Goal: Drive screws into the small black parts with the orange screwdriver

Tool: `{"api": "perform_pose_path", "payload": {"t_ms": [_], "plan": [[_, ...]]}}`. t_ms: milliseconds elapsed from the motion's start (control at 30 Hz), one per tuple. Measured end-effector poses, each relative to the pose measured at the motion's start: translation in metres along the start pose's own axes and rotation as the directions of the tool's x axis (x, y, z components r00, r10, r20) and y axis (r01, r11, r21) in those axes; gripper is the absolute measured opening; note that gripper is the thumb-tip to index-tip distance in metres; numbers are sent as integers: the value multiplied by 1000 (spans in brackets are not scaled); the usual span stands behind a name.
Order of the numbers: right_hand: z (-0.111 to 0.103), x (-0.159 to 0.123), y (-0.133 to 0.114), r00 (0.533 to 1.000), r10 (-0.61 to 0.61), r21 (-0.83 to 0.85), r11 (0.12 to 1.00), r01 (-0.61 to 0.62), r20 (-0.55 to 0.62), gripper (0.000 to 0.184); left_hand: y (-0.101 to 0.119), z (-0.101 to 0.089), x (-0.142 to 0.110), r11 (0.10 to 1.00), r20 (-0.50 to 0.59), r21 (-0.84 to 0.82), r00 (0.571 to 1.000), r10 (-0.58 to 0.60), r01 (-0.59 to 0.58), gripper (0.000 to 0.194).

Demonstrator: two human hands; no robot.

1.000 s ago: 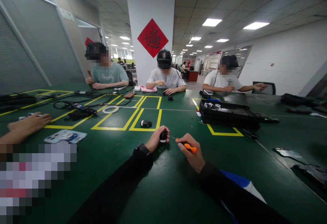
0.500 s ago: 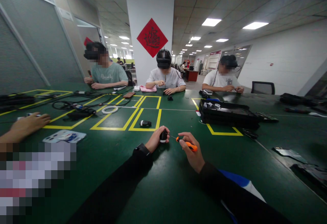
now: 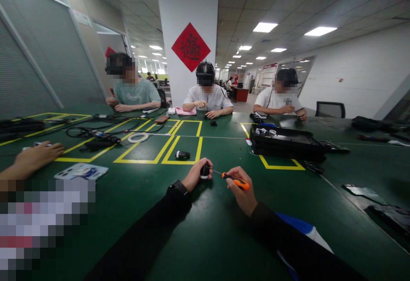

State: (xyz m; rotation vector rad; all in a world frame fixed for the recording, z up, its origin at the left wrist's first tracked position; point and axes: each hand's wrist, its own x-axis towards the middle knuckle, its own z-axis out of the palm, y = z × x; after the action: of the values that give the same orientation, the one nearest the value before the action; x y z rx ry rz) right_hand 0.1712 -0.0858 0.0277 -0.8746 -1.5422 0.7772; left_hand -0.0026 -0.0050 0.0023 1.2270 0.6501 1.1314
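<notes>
My left hand [image 3: 196, 175] is closed around a small black cylindrical part with a white band [image 3: 204, 171], held just above or on the green table. My right hand [image 3: 244, 192] grips the orange-and-black handle of a screwdriver [image 3: 237, 180]. Its thin shaft points left, and the tip reaches the side of the black part by my left fingers; the exact contact is too small to make out. Beyond my left hand, a similar black-and-white cylindrical part [image 3: 182, 155] lies on its side within a yellow taped rectangle.
A black tray [image 3: 286, 142] with small white pieces stands at the right. A phone [image 3: 80, 171] lies at the left near another person's hand [image 3: 38, 158]. Cables and a white cable coil [image 3: 138, 137] lie farther back. Several people sit across the green table [image 3: 205, 234].
My right hand's fingers have shifted along the screwdriver handle, which appears slightly turned and moved a little right. My left hand and the black part have stayed in place.
</notes>
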Motion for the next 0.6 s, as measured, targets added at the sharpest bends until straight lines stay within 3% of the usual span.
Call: {"api": "perform_pose_path", "payload": {"t_ms": [467, 600], "plan": [[0, 0, -1, 1000, -2, -13, 1000, 2, -8, 6, 1, 1, 0, 1000, -20, 7, 1000, -2, 2, 36], [1, 0, -2, 1000, -3, -4, 1000, 3, -9, 6, 3, 2, 0, 1000, -3, 20, 1000, -1, 1, 26]]}}
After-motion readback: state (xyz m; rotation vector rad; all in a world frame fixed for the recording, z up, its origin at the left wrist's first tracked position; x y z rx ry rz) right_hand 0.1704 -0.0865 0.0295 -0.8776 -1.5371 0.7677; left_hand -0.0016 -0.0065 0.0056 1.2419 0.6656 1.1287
